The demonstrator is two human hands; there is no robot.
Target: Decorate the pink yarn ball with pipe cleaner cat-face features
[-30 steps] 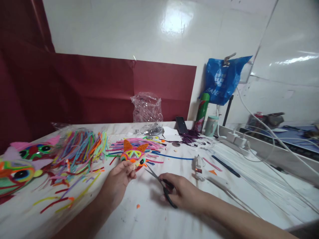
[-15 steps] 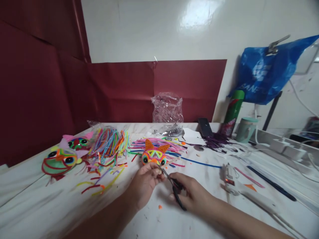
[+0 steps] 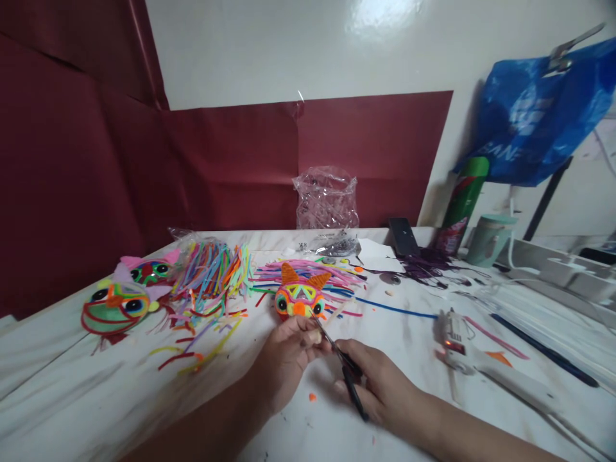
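My right hand [image 3: 385,385] grips a pair of scissors [image 3: 353,385] by the black handles, and the blades point up and left. Their tips reach the fingertips of my left hand [image 3: 289,350]. That hand is closed in a pinch; whatever is between its fingers is too small or hidden to make out. Just beyond it lies a colourful animal face [image 3: 301,296] made of pipe cleaners, with orange ears and round eyes. Its lower edge is partly covered by my left fingers. A small orange scrap [image 3: 312,397] lies on the table below the hands.
Two other pipe-cleaner faces, a green one [image 3: 108,314] and a pink-eared one [image 3: 149,274], lie left near bundled pipe cleaners [image 3: 206,269]. A glue gun [image 3: 510,382] with a lit orange light rests at right. Behind are a phone [image 3: 403,237], a mug [image 3: 491,240] and a spray can [image 3: 464,205].
The camera view has shifted slightly. The scissors remain in my right hand and have turned a little steeper beside my left fingertips. My left hand stays pinched.
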